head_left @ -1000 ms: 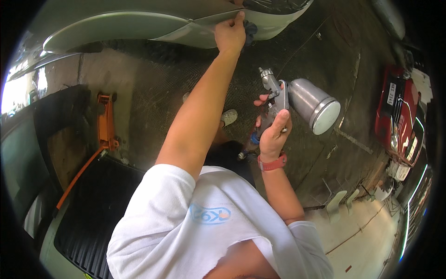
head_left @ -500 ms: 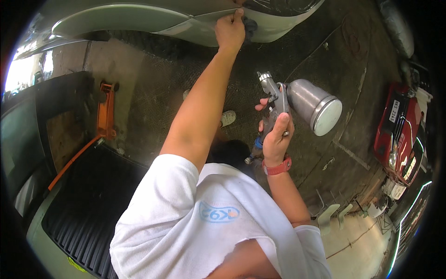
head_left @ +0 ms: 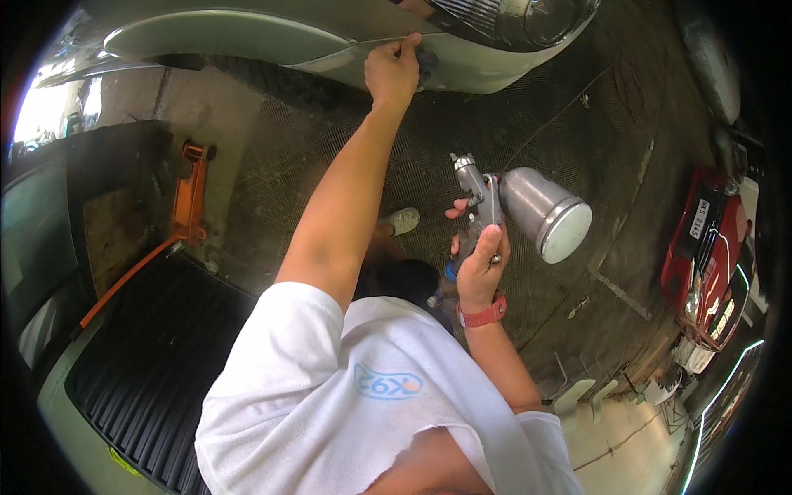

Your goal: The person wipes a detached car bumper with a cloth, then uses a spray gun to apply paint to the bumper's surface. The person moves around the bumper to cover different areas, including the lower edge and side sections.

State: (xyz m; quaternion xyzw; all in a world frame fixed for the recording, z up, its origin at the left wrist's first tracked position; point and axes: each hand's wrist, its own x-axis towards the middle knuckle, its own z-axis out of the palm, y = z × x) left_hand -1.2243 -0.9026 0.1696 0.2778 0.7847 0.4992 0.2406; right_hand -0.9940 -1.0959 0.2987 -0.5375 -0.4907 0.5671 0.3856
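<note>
My left hand (head_left: pixel 391 74) reaches up to the pale grey-green car body panel (head_left: pixel 487 64), just below the headlight (head_left: pixel 503 18). Its fingers are closed, pressed around a dark bluish, crumpled cloth (head_left: pixel 426 66) that shows at the hand's right side against the panel. My right hand (head_left: pixel 480 268), with a red watch on the wrist, is wrapped round the handle of a metal spray gun (head_left: pixel 477 198). A silver paint cup (head_left: pixel 544 216) with a whitish lid juts out to the gun's right. The gun's nozzle points toward the car, well apart from it.
An orange floor jack (head_left: pixel 189 198) stands at the left beside a black ridged surface (head_left: pixel 157 371). A dark panel (head_left: pixel 41 214) leans behind it. At the right are a red car bumper (head_left: pixel 693 231) and light curved pieces (head_left: pixel 573 398). My shoe (head_left: pixel 403 221) is on the dark floor.
My left hand has slid left along the panel, the dark cloth moving with it. More of the headlight shows as the view shifted. The spray gun appears slightly lower and left, still in my right hand.
</note>
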